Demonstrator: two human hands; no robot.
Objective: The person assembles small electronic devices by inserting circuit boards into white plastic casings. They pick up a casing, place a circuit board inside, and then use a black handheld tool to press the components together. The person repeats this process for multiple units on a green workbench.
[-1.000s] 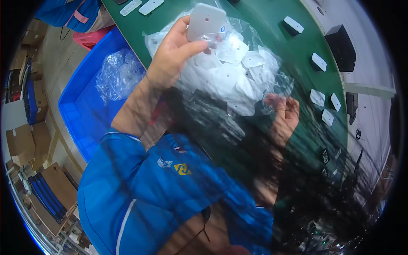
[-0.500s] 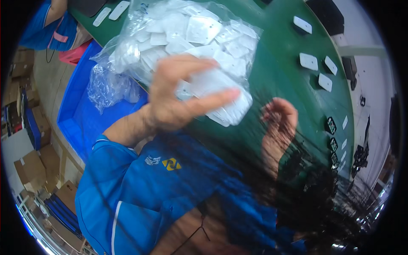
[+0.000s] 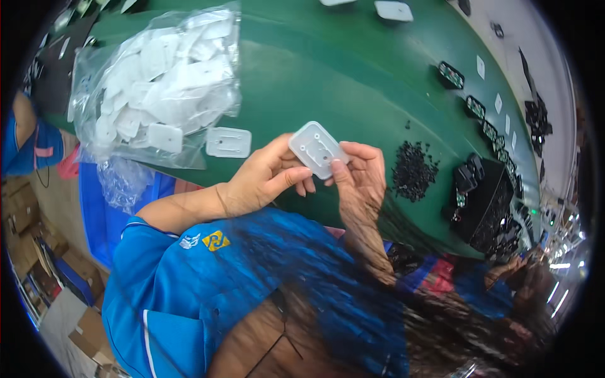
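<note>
My left hand [image 3: 268,173] and my right hand [image 3: 362,179] both grip a white plastic cover [image 3: 324,165], a rounded rectangle with raised ribs and small holes facing up. The left thumb and fingers hold its left edge. On the right side, my right thumb and fingers pinch its lower right edge. Flat on the table, left of my hands, lies another white cover [image 3: 228,151]. Behind it a clear plastic bag [image 3: 189,159] is filled with several more white covers [image 3: 161,135].
A pile of small black parts [image 3: 414,173] lies right of my hands on the green table [image 3: 315,75]. Farther right are black-cased circuit boards [image 3: 474,107] and a black box [image 3: 482,211]. A blue bin [image 3: 94,214] stands by the table's left edge. Another person's arm [image 3: 24,120] shows far left.
The stack of white covers has left my left hand, which now holds a single cover. My right hand, empty before, has joined it on that cover. The view has shifted right.
</note>
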